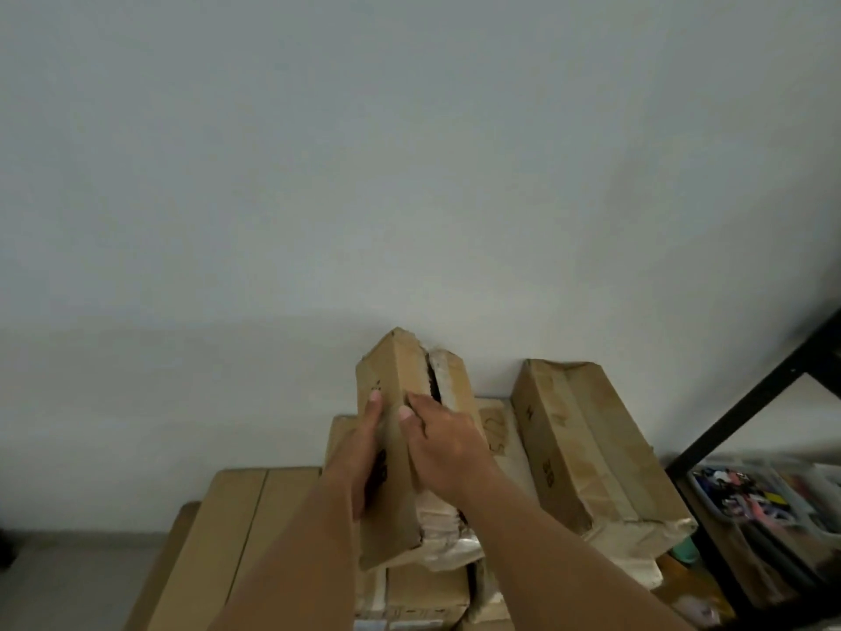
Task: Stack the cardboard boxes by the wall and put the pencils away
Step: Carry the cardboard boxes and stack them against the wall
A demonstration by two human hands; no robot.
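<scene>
Long brown cardboard box [396,448], worn, top seam split open and dark inside, held above the stack of flat cardboard boxes [255,530] at the pale wall [409,175]. Left hand [364,453] grips its left face; right hand [443,444] is clamped over the top seam. A second long taped box [591,448] lies just right. Printed marks illegible; clear plastic bin [764,498] on the black shelf frame [746,416] is blurred, contents indistinct.
</scene>
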